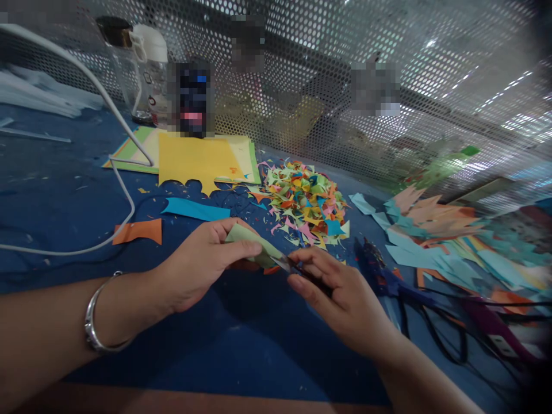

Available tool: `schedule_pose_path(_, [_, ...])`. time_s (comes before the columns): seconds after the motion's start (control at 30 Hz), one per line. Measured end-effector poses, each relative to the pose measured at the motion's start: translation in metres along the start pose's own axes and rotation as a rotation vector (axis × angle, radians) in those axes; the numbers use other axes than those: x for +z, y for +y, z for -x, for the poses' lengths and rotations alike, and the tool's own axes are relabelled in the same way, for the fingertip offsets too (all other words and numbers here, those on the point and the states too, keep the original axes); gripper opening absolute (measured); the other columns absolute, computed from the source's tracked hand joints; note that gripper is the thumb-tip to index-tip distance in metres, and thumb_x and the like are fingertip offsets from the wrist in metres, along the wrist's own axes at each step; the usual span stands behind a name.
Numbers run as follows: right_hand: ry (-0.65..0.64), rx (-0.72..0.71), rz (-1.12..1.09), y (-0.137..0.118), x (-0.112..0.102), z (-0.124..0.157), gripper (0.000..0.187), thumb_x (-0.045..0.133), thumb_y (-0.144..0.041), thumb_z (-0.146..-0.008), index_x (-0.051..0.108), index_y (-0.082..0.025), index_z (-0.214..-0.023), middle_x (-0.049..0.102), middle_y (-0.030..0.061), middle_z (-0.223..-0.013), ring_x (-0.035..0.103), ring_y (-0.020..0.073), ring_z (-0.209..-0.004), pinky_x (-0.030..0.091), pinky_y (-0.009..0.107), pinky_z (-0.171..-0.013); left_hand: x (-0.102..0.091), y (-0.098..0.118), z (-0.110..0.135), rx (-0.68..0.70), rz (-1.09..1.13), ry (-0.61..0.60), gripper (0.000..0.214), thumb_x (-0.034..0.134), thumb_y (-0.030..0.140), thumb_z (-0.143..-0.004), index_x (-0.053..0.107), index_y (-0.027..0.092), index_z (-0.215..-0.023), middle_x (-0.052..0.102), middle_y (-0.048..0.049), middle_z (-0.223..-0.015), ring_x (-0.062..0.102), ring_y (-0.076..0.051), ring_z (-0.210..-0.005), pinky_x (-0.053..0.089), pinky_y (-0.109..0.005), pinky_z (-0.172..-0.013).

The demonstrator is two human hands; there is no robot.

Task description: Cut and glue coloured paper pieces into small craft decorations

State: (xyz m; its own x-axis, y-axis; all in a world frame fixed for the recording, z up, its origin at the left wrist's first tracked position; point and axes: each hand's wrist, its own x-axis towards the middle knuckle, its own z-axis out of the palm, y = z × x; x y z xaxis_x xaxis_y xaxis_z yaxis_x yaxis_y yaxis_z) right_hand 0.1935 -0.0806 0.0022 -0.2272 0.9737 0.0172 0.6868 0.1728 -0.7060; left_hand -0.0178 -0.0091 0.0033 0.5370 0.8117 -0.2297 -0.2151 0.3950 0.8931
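My left hand (207,253) pinches a pale green piece of paper (246,237) between thumb and fingers, over the blue tabletop. In my right hand (332,287) is a small pair of scissors (283,263), its metal blades pointing left at the paper's right edge. My fingers hide most of its dark handles. A bit of orange paper (271,269) shows just below the blades. Beyond my hands lies a heap of small multicoloured paper scraps (304,198). A blue paper strip (196,209) and an orange paper piece (138,231) lie beyond my left forearm.
A yellow sheet (196,158) with a scalloped edge rests on a paper stack (254,158). A white cable (125,190) loops across the left. Bottles (150,75) stand before a perforated metal screen (293,75). Cut papers (448,241), a blue glue gun (383,276) and dark cords fill the right.
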Motion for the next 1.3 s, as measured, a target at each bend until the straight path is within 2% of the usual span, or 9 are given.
schedule_pose_path(0.43, [0.007, -0.009, 0.029, -0.0021, -0.0011, -0.0020, 0.024, 0.048, -0.043, -0.098, 0.057, -0.022, -0.104, 0.050, -0.0055, -0.061, 0.043, 0.0114, -0.052, 0.034, 0.025, -0.052, -0.0025, -0.0033, -0.0015, 0.000, -0.020, -0.018, 0.008, 0.073, 0.022, -0.077, 0.066, 0.018, -0.077, 0.073, -0.0004, -0.076, 0.067, -0.015, -0.076, 0.049, -0.028, -0.074])
schedule_pose_path(0.73, [-0.001, 0.003, -0.012, -0.0009, -0.0003, -0.0020, 0.023, 0.048, -0.043, -0.098, 0.056, -0.023, -0.105, 0.041, -0.0076, -0.058, 0.036, 0.0111, -0.051, 0.030, 0.026, -0.051, -0.0029, -0.0028, -0.0009, -0.022, -0.006, -0.020, 0.012, 0.075, 0.022, -0.075, 0.064, 0.017, -0.075, 0.071, 0.0009, -0.075, 0.065, -0.013, -0.076, 0.050, -0.026, -0.074])
schedule_pose_path(0.9, [-0.006, 0.008, -0.023, -0.0014, 0.0000, -0.0018, 0.022, 0.048, -0.043, -0.098, 0.056, -0.023, -0.105, 0.041, -0.0076, -0.058, 0.036, 0.0111, -0.051, 0.029, 0.026, -0.051, -0.0026, -0.0031, -0.0006, -0.022, -0.011, -0.028, 0.012, 0.074, 0.022, -0.076, 0.063, 0.017, -0.076, 0.071, 0.0013, -0.075, 0.066, -0.012, -0.076, 0.051, -0.025, -0.074])
schedule_pose_path(1.1, [-0.008, 0.005, -0.021, -0.0005, -0.0005, -0.0028, 0.021, 0.048, -0.041, -0.099, 0.057, -0.023, -0.104, 0.044, -0.0070, -0.060, 0.038, 0.0113, -0.053, 0.032, 0.026, -0.053, -0.0040, -0.0040, 0.0009, -0.032, -0.017, -0.040, 0.014, 0.074, 0.025, -0.076, 0.063, 0.017, -0.077, 0.073, -0.0005, -0.078, 0.067, -0.013, -0.078, 0.051, -0.027, -0.075])
schedule_pose_path(1.3, [-0.004, -0.023, -0.026, -0.0014, -0.0004, -0.0041, 0.020, 0.049, -0.041, -0.098, 0.056, -0.022, -0.102, 0.040, -0.0081, -0.058, 0.036, 0.0107, -0.051, 0.032, 0.025, -0.051, -0.0025, -0.0038, 0.0012, -0.062, -0.057, -0.025, 0.016, 0.075, 0.025, -0.074, 0.063, 0.015, -0.077, 0.071, -0.0021, -0.078, 0.067, -0.015, -0.077, 0.051, -0.028, -0.075])
